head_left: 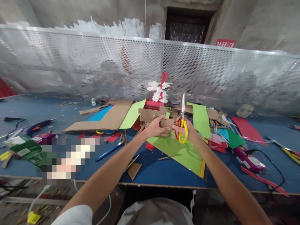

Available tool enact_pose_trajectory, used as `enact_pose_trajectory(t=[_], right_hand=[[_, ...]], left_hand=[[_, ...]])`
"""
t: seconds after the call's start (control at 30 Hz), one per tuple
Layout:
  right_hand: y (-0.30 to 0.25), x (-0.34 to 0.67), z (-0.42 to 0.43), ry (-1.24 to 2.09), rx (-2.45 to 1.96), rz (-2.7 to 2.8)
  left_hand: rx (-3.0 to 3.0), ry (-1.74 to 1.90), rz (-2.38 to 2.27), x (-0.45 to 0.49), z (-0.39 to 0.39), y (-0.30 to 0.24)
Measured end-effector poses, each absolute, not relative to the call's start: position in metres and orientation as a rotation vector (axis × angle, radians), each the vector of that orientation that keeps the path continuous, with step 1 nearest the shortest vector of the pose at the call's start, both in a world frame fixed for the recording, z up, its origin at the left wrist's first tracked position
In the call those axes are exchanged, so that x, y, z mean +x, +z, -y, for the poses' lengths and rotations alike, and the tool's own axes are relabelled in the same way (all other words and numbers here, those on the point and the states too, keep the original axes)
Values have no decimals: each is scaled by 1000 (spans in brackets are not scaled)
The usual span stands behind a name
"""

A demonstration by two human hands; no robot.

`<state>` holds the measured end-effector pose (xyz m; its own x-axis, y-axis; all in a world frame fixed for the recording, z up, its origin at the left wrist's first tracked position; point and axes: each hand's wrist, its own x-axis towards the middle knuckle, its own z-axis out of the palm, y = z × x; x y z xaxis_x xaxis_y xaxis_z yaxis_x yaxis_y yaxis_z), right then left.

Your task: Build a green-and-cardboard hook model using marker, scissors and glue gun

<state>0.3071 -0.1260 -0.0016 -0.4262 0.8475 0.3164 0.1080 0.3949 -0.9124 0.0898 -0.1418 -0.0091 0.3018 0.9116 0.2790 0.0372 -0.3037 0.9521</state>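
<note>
My left hand (157, 127) is closed around a small piece of brown cardboard (167, 124) over the middle of the table. In my right hand (190, 129) is a pair of scissors (183, 107) with yellow and red handles, its blades pointing up and away from me. The right fingertips come close to the cardboard's right edge; whether they touch it I cannot tell. Beneath both hands lies a light green sheet (180, 153). Just behind them is a notched brown cardboard piece (150, 115).
A red stand with white tufts (160, 90) rises before a perforated metal screen (93, 65). Cardboard (117, 117), green sheets (200, 118) and red paper (248, 128) litter the blue table (154, 175). A purple device (250, 161) with a black cable lies right, a blue pen (109, 151) left.
</note>
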Motion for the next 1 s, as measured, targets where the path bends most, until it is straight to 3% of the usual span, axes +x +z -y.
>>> enact_pose_trajectory(t=[0.33,0.6,1.0], right_hand=[[-13,294,125,962,-758,1732],[6,325,127,1242,-882,1959],[16,331,134,909,-904,2278]], left_hand=[[1613,1263,-943,99,140,-17],[1287,1441,-939,84,129,-15],[1226,1559,-903,77,120,-19]])
